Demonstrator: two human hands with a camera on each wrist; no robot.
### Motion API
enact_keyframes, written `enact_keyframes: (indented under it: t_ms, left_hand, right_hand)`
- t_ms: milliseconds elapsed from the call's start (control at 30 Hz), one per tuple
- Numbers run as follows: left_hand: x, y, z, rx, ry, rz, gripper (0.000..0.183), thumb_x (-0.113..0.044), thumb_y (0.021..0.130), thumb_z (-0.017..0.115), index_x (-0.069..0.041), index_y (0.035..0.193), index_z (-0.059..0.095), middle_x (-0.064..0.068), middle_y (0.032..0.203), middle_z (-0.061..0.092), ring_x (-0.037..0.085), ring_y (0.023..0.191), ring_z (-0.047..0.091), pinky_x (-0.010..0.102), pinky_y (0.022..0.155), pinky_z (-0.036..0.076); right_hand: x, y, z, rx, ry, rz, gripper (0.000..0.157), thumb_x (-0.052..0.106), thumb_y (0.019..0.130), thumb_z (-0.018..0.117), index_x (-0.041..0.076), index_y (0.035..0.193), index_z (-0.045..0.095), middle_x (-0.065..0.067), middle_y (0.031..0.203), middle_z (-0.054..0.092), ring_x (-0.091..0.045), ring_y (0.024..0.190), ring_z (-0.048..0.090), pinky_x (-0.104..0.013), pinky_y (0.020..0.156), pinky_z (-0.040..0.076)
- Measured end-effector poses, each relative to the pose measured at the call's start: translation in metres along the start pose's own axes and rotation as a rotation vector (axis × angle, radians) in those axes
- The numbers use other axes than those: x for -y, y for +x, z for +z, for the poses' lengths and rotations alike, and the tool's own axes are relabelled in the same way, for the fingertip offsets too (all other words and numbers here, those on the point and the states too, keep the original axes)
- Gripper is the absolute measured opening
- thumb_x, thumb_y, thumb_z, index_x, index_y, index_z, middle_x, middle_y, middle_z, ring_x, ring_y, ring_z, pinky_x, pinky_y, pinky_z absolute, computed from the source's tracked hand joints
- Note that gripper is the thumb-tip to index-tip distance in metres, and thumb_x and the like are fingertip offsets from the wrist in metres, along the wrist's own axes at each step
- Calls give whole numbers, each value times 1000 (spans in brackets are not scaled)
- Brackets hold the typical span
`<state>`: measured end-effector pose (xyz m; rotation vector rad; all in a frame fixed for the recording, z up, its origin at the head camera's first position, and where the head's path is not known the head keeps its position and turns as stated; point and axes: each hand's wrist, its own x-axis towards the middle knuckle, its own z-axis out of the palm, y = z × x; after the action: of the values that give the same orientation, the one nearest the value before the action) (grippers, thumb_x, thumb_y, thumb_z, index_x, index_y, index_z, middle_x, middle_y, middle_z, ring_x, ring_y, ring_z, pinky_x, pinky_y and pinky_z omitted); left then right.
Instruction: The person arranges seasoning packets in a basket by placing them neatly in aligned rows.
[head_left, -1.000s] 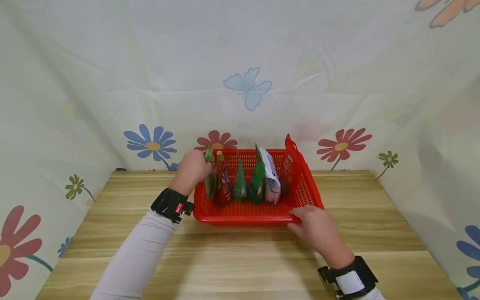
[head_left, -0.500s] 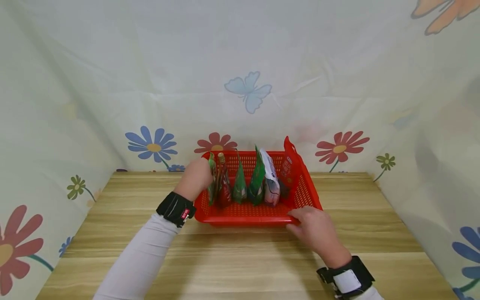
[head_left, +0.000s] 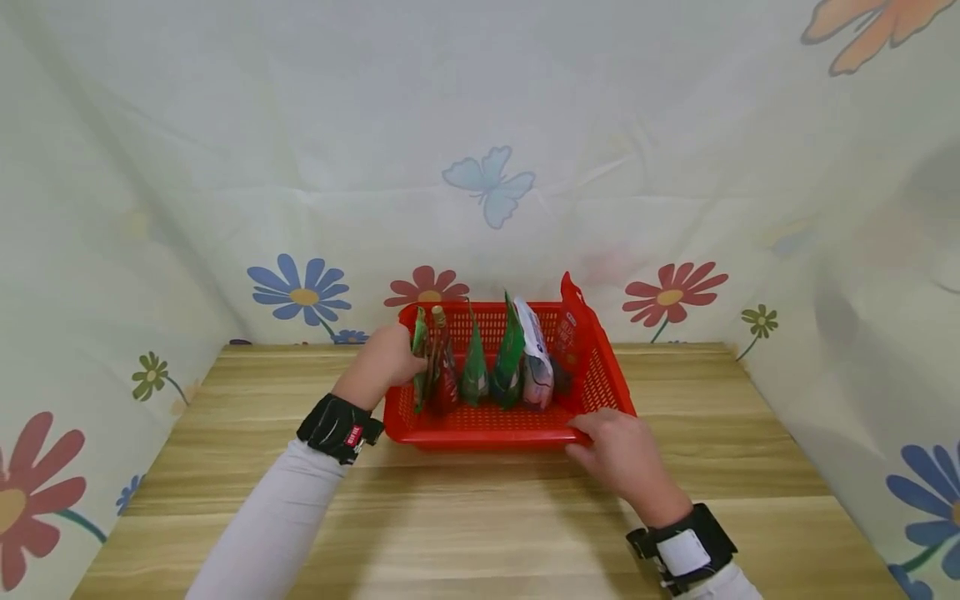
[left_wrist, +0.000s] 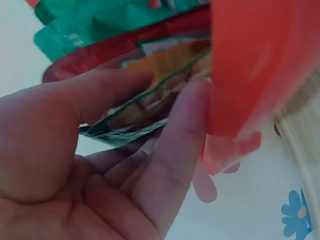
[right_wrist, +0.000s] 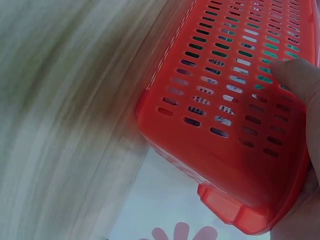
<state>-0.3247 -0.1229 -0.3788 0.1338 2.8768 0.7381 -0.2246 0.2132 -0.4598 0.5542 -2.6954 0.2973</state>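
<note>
A red plastic basket [head_left: 480, 437] stands on the table with several packets upright in a row inside. My left hand [head_left: 381, 365] reaches over the basket's left side and pinches a green-edged packet [head_left: 419, 354] between thumb and fingers. In the left wrist view, brownish contents show through this packet's [left_wrist: 142, 107] clear face. Beside it stands a dark red packet [head_left: 446, 375]. My right hand [head_left: 626, 457] grips the basket's front right corner. The thumb lies against the slotted wall in the right wrist view, while most of the other fingers are hidden.
Farther right in the basket are a small green packet [head_left: 475, 371], a larger green packet [head_left: 508, 362], a white-topped packet [head_left: 534, 342] and a tall red bag [head_left: 573, 333]. A flower-printed cloth [head_left: 337, 208] hangs behind and beside the wood-grain table [head_left: 480, 533].
My left hand has come down a little with the green-edged packet, which now sits lower in the basket's left end. My right hand has kept its hold on the corner.
</note>
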Motion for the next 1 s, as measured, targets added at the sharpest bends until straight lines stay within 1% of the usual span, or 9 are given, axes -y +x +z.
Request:
enact_keyframes:
  t_ms: [133,233,433,600,700,767,833,900,1000]
  left_hand:
    - [3,-7,-2,-4,-41,20,33,-25,92,76,4,107,72,13,89,71,22,76,68,33,72,62]
    - [8,-15,-4,-26,-78,26,36,-24,93,75,5,114,70,14,92,71,22,79,66,31,69,59]
    - [24,-38,-7,-38,-201,73,35,-11,96,65,5,126,63,12,92,73,19,77,68,33,72,60]
    - [38,-54,-2,-130,-251,102,29,-9,98,60,2,125,66,12,96,74,18,78,70,34,73,61]
    - [46,-56,-1,-201,-192,116,29,-12,100,59,0,125,67,14,103,74,24,86,70,38,76,62]
    - [51,-55,-1,-236,-142,152,30,-13,101,59,0,125,68,16,108,74,29,93,71,43,81,62]
    - [57,-52,-2,-272,-85,198,32,-15,101,59,1,127,67,19,115,74,33,101,71,48,88,61]
    - [62,-46,-4,-305,-24,251,35,-16,101,60,2,131,64,21,122,72,37,109,71,52,94,58]
    - [68,-38,-6,-355,83,313,43,-18,101,60,4,138,58,24,134,66,41,122,65,55,101,53]
  right_hand:
    - [-3,2,2,-15,0,-16,34,29,73,94,15,100,81,-2,89,79,-19,79,72,-41,75,62]
    - [-4,3,3,-23,-1,-26,33,29,73,93,14,99,81,-3,89,79,-19,79,72,-41,74,62]
    - [-2,3,1,-21,-6,-28,33,29,73,93,14,100,80,-2,88,78,-19,78,71,-40,73,62]
    - [1,-3,-7,23,22,-11,36,32,74,92,14,103,80,-1,91,78,-18,81,71,-40,75,62]
    - [0,-4,-15,58,151,18,36,35,77,90,16,106,80,2,96,77,-16,87,69,-38,76,62]
    - [-4,-2,-23,53,272,29,37,36,79,89,18,109,79,3,103,77,-15,94,68,-40,80,62]
    - [-10,3,-31,22,344,39,37,33,81,87,17,113,77,1,109,75,-19,101,67,-46,84,62]
    - [-18,13,-38,-20,343,70,37,29,85,84,14,118,75,-6,117,74,-26,109,67,-53,89,60]
    - [-33,32,-45,-50,249,166,40,26,92,77,6,126,70,-17,131,68,-39,121,62,-61,95,55]
